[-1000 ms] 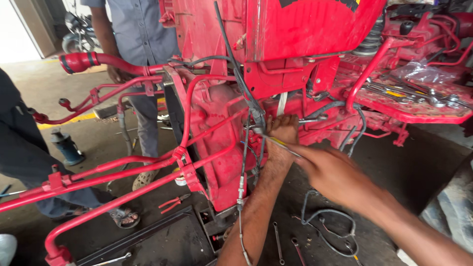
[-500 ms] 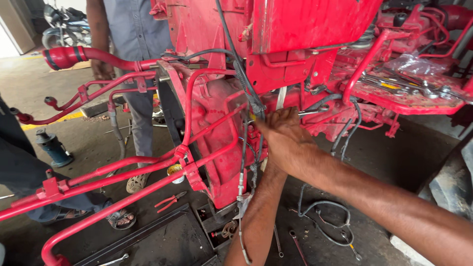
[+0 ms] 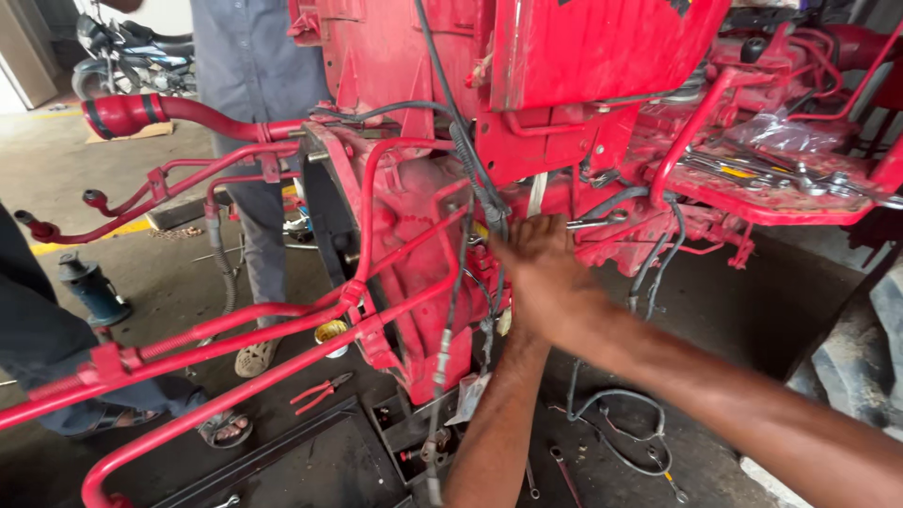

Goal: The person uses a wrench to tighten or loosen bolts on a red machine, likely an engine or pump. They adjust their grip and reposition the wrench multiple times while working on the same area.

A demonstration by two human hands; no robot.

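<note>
Red-painted steel: tractor gearbox housing [image 3: 414,273], standing at centre of view, taken here as landmark.

Item, right hand [image 3: 546,282]: pressed against the housing's right face, just below the red body panel [image 3: 602,56]. Fingers curled inward, back of hand to camera; whether the grip is pinching anything cannot be told.

Item, left hand [image 3: 520,235]: almost wholly hidden beneath the right hand at the same spot; its forearm rises from below the housing. State of grip not shown.

Item, black cable bundle [image 3: 475,179]: runs down the housing's right edge and meets the hands; a spanner [image 3: 593,223] juts out just right of them, touching the housing.

Handling note, as judgement: both hands share one cramped spot, so short, controlled turns, with the lower hand steadying the fitting and the cables kept out of the tool's path, would suit.

Item, red pipes [image 3: 235,329]: slanting left and downward from the housing.

Item, loose spanners on the red side platform [image 3: 781,202], right of the housing.

Floor [image 3: 752,320]: grey, oil-darkened concrete. Pliers [image 3: 320,390] with red handles lie below-left of the housing; coiled wire [image 3: 621,433] below-right.

Room: open workshop. One person in grey [image 3: 249,85] stands behind-left of the housing, another's legs at far left; a parked motorcycle [image 3: 127,56] beyond.
</note>
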